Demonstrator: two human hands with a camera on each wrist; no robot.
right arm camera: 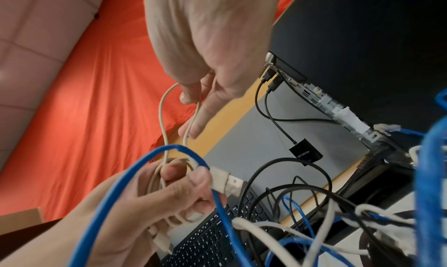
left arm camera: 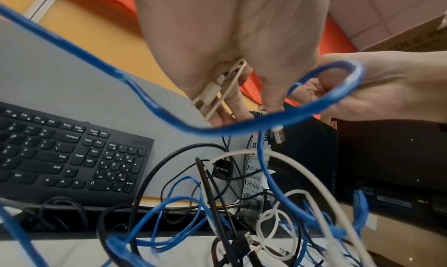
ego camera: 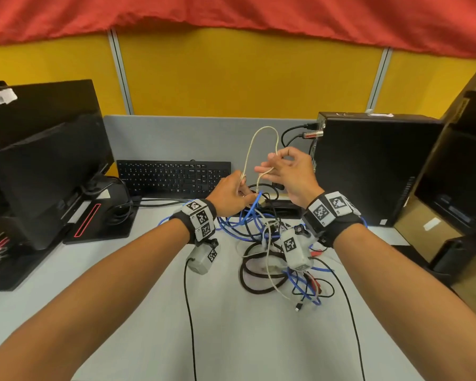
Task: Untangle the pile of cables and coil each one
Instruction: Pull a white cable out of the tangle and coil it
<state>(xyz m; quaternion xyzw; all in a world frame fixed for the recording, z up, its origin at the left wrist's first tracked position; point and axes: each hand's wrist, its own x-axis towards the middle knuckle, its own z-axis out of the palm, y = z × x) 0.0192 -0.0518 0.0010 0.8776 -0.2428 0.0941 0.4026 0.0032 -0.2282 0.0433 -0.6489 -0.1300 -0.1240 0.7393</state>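
Above the desk's centre, a beige cable [ego camera: 261, 138] is being coiled: its gathered loops and USB plug are gripped by the left hand [ego camera: 230, 198], while a free loop at twelve o'clock is pinched by the right hand [ego camera: 289, 174]. A blue cable [right arm camera: 154, 168] is draped across the left hand. The tangled pile [ego camera: 280, 259] lies at six o'clock. That loop must probably be laid in next.

An office cubicle: yellow partition panels [ego camera: 245, 75] behind a grey desk [ego camera: 138, 298] with keyboard [ego camera: 173, 176], monitor [ego camera: 47, 166] and desktop tower [ego camera: 368, 166].
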